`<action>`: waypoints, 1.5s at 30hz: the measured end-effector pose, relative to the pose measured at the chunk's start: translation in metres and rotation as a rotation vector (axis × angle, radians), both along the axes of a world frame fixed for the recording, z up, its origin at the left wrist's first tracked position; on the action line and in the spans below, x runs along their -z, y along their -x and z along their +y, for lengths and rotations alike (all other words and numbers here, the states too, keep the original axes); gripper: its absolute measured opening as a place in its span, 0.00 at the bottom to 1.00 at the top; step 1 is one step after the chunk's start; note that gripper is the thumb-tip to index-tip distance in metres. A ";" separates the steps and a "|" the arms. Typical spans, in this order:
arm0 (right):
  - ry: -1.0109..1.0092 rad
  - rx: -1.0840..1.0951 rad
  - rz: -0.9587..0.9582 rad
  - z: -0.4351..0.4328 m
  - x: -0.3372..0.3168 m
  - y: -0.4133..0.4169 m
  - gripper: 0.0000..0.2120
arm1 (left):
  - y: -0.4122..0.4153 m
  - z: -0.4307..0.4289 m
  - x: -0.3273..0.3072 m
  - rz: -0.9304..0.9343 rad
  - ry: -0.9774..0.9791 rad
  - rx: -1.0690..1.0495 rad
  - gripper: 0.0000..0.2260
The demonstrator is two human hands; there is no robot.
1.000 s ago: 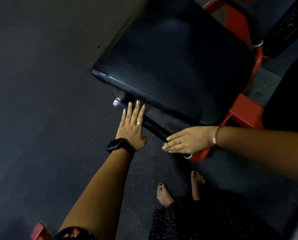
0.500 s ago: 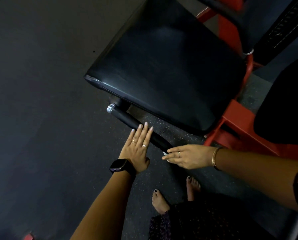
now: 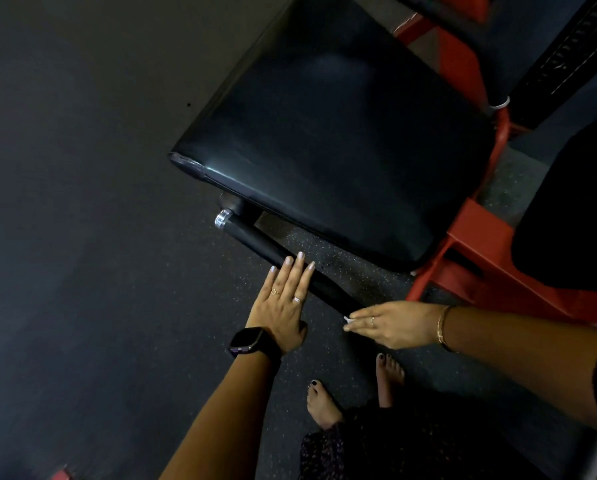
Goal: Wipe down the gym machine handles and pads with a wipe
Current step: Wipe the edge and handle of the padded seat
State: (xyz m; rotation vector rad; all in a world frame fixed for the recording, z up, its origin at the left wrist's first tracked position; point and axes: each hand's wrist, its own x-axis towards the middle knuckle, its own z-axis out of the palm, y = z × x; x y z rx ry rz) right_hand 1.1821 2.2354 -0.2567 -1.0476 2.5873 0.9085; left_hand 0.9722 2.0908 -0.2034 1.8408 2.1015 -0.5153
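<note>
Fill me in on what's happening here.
A person is cleaning a gym machine. The left hand lies flat, fingers straight, on the black handle under the seat pad. The right hand holds a small white wipe against the handle's near end; only a scrap of it shows. No hand touches the pad.

Dim, low-contrast shot. Faint overhead sheen on the black seat pad (image 3: 324,133); floor (image 3: 65,202) goes near black on the left. My left hand (image 3: 281,310) and right hand (image 3: 395,325) read slightly soft. Wide-angle bending at edges.
</note>
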 end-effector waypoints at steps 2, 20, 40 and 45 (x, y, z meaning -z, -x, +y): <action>0.070 0.038 0.029 0.003 0.000 0.006 0.16 | 0.002 0.000 0.002 -0.011 -0.002 -0.005 0.51; 0.186 0.156 0.184 0.005 0.004 -0.001 0.23 | -0.012 -0.009 0.019 0.188 -0.310 0.044 0.54; 0.275 -0.058 0.192 0.047 -0.025 0.054 0.24 | -0.018 -0.010 0.031 0.177 -0.345 0.010 0.57; 0.462 0.219 0.215 0.034 -0.032 0.045 0.25 | -0.020 -0.009 0.028 0.141 -0.375 -0.031 0.56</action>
